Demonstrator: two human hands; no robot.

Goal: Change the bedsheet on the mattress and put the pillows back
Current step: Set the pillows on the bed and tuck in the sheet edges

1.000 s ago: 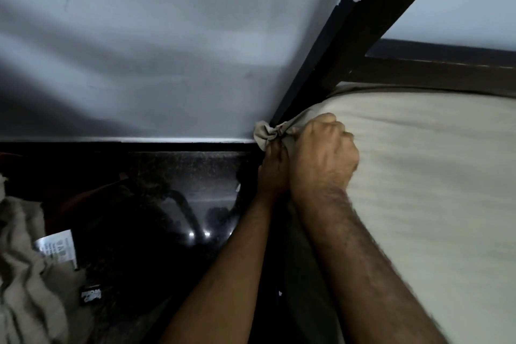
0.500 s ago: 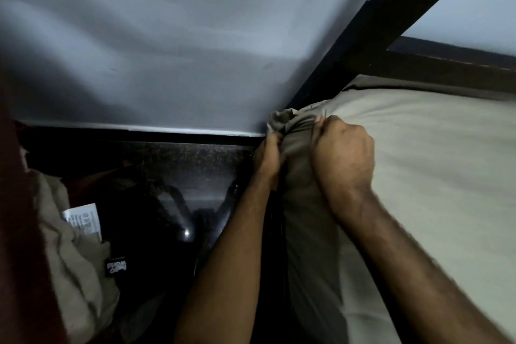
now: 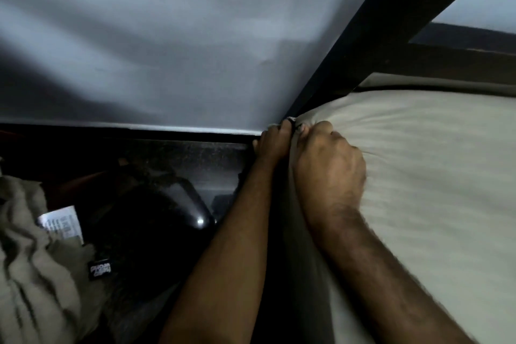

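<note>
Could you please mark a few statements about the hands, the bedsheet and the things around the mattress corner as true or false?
1. Both hands grip the beige bedsheet at the mattress corner. True: the left hand and the right hand are curled on bunched fabric there.
2. The right hand lies flat and open on the sheet. False: its fingers are curled into the fabric.
3. A dark bed frame post rises behind the corner. True.
4. The crumpled cloth at lower left has no label. False: a white printed tag shows on it.
5. A pillow sits on the sheet. False: none is in view.
</note>
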